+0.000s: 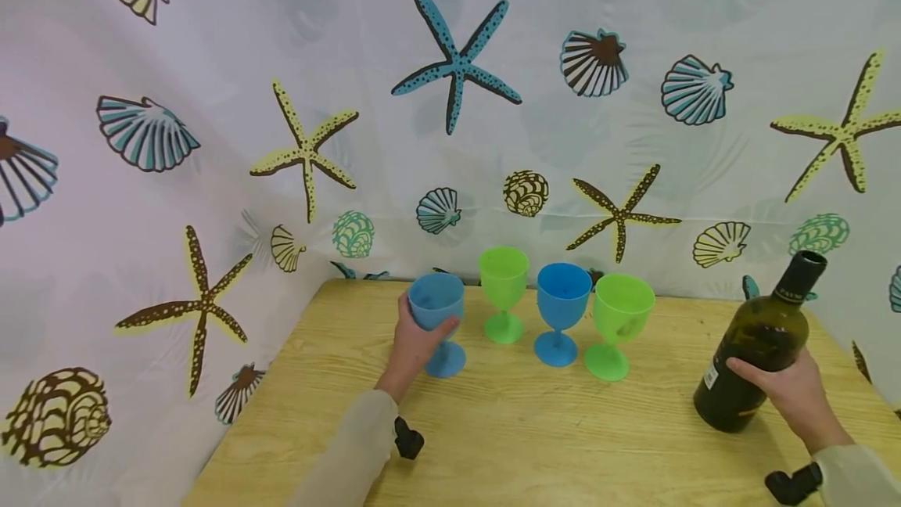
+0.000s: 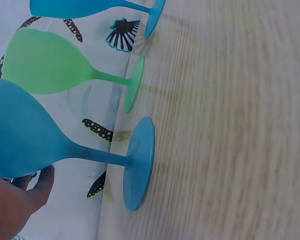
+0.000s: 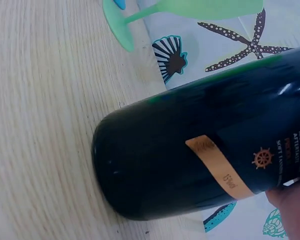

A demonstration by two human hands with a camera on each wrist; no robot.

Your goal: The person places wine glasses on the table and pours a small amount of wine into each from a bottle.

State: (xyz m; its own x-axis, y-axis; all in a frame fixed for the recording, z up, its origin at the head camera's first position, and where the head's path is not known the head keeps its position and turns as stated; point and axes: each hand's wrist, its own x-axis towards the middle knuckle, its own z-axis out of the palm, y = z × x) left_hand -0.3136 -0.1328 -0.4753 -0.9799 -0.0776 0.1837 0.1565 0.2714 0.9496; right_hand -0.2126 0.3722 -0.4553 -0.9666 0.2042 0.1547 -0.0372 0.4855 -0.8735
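My left hand (image 1: 413, 341) grips the bowl of the leftmost blue goblet (image 1: 438, 307), its thumb across the near side. That goblet's round foot (image 2: 139, 164) is at the tabletop in the left wrist view. On the far right, my right hand (image 1: 798, 393) holds a dark wine bottle (image 1: 763, 335) around its body. The bottle has no cork showing and its neck leans to the right. Whether its base touches the table I cannot tell. In the right wrist view an orange band (image 3: 220, 167) crosses the bottle's label.
Right of the held goblet stand a green goblet (image 1: 504, 288), a second blue goblet (image 1: 561, 307) and another green goblet (image 1: 619, 319), in a row on the wooden table (image 1: 535, 436). Behind hangs a white curtain (image 1: 366, 45) printed with starfish and shells.
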